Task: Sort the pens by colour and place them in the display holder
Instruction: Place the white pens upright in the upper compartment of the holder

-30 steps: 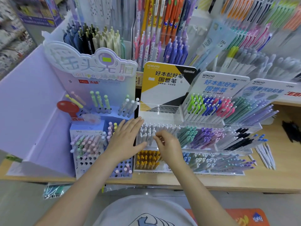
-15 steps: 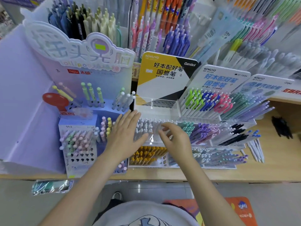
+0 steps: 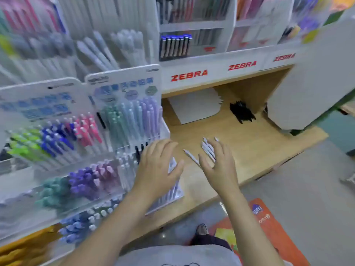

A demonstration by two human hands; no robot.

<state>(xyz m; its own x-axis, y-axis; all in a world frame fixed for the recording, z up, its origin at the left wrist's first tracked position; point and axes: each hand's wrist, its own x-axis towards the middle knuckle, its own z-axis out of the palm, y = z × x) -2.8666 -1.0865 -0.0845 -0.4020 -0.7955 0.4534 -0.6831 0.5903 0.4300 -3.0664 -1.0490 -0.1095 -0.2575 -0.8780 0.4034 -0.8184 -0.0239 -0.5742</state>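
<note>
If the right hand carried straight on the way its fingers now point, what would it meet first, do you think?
Most likely the loose white pens lying on the wooden shelf: the right hand is open, with its fingertips already over them. Blur leaves its height above them unclear.

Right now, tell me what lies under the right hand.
Loose white pens lie on the wooden shelf, poking out past the open right hand. How many the hand covers cannot be seen.

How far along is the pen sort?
Done: display holder compartments already hold colour-grouped pens. In hand: nothing; left hand and right hand are open above the loose white pens on the wooden shelf. Left: those pens, not yet picked up.
</note>
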